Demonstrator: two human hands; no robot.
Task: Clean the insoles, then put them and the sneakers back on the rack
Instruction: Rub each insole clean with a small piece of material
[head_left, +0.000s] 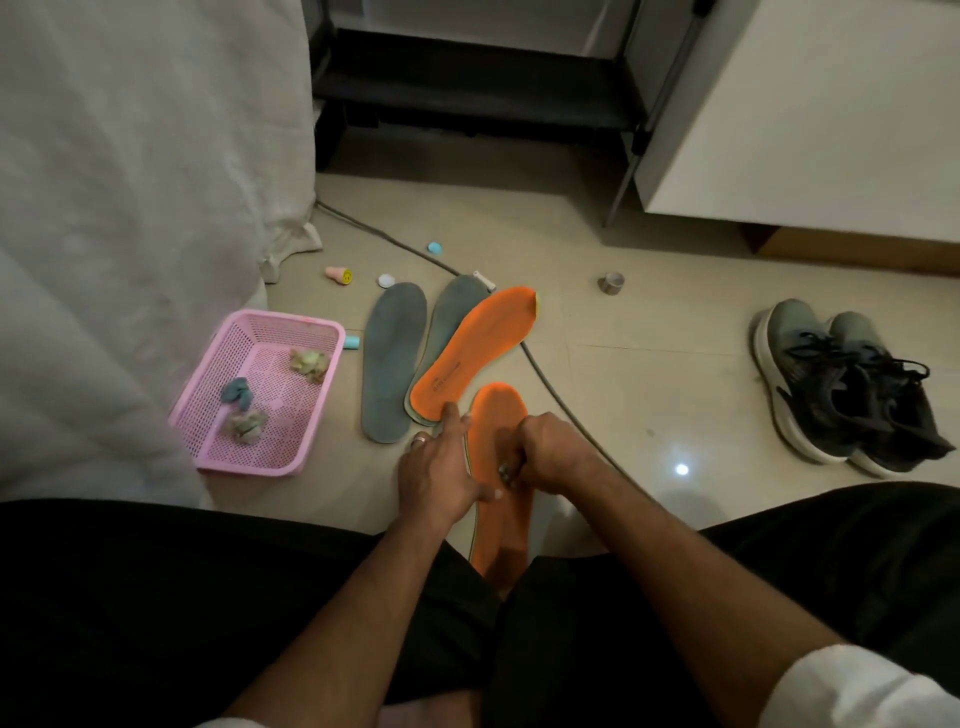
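Observation:
An orange insole (501, 519) lies on the floor between my knees. My left hand (441, 473) presses flat on its left edge, fingers apart. My right hand (550, 452) is closed on a small greyish wad held against the insole's top. A second orange insole (483, 343) lies just beyond, resting on a grey insole (452, 312). Another grey insole (392, 358) lies to their left. A pair of dark grey sneakers (852, 389) with white soles stands on the floor at the right. The black shoe rack (467, 83) is at the far end.
A pink plastic basket (208, 431) at the left holds crumpled wipes. A grey cable (545, 374) runs across the floor past the insoles. Small caps, a pink toy (340, 274) and a tape roll (611, 283) are scattered beyond. White bedding hangs at left, a white cabinet at right.

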